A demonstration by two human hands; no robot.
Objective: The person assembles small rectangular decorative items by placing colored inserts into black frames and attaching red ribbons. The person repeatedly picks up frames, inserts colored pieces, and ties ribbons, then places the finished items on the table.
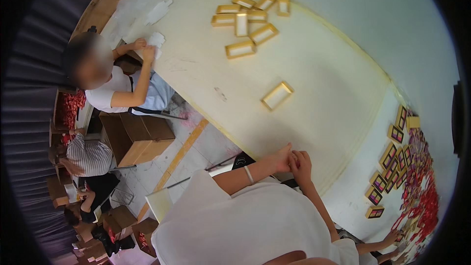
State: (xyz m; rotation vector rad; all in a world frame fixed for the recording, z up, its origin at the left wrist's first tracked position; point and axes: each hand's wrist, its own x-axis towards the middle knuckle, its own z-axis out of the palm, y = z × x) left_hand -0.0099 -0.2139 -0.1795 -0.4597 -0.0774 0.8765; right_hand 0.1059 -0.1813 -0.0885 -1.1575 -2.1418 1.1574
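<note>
My left hand (281,159), with a pale bracelet on its wrist, and my right hand (302,165) are pressed together at the near edge of a long cream table (319,68). Their fingers are curled against each other. Whether something small sits between them is too small to tell. The nearest thing on the table is a single empty gold-rimmed box tray (277,95), well beyond my hands. A cluster of several similar gold trays (250,19) lies at the far end. My white shirt fills the lower middle of the view.
On a white table to the right lie gold boxes with dark and pink insides (387,167) beside a heap of red pieces (428,201); another person's hand (392,238) reaches there. A seated person (117,88) handles white paper (156,39). Cardboard boxes (132,135) stand on the floor.
</note>
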